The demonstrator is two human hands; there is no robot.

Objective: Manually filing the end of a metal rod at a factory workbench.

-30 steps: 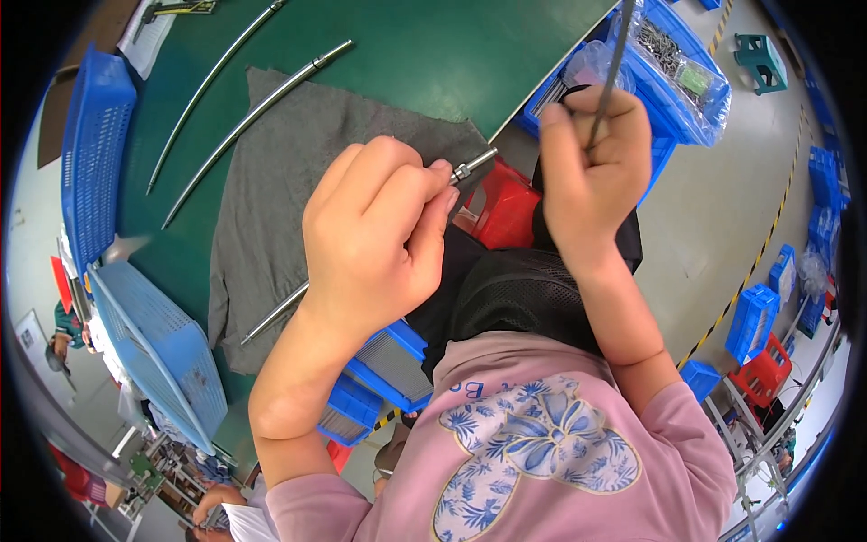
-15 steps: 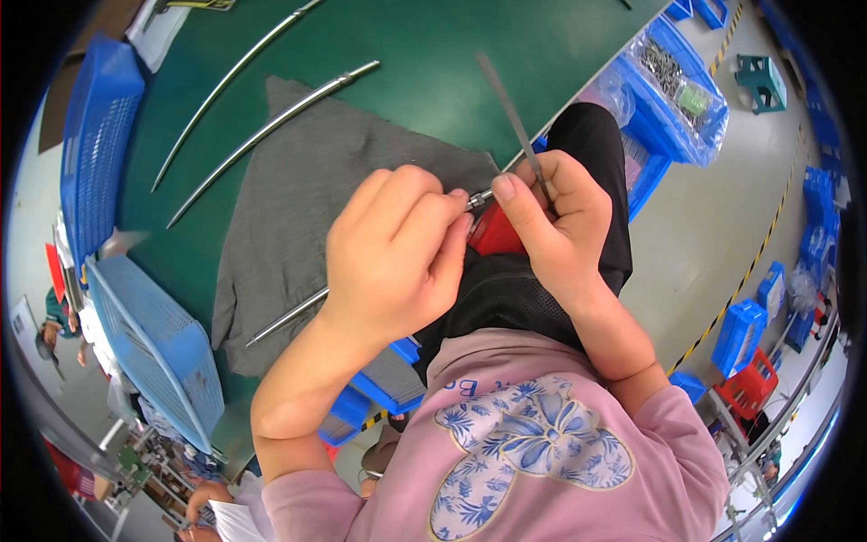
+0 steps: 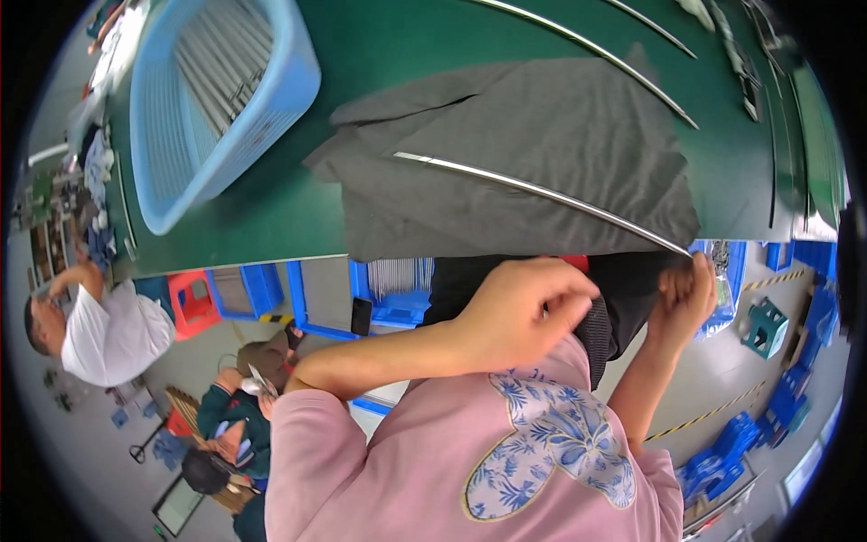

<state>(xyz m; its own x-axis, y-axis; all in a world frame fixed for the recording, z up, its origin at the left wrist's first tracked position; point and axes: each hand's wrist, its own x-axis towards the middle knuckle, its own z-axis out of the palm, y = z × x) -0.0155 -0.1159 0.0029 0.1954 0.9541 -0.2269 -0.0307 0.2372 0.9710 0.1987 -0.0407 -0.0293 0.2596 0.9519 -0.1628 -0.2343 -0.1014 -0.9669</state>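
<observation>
Here right hand [image 3: 688, 298] grip pinches thin curved metal strip [image 3: 542, 191]; left hand [image 3: 524, 312] fisted.

Green workbench [image 3: 424, 36], grey concrete floor [image 3: 722, 379] w/ yellow-black tape, blue crates [image 3: 795, 406] stacked around.

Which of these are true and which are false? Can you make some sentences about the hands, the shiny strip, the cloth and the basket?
1. The right hand touches the end of the long metal strip. True.
2. The metal strip lies on a red cloth. False: the cloth is grey.
3. The blue basket sits on the green table. True.
4. The left hand rests inside the basket. False: it is curled near the table's edge, far from the basket.
5. The person wears a pink shirt. True.
</observation>
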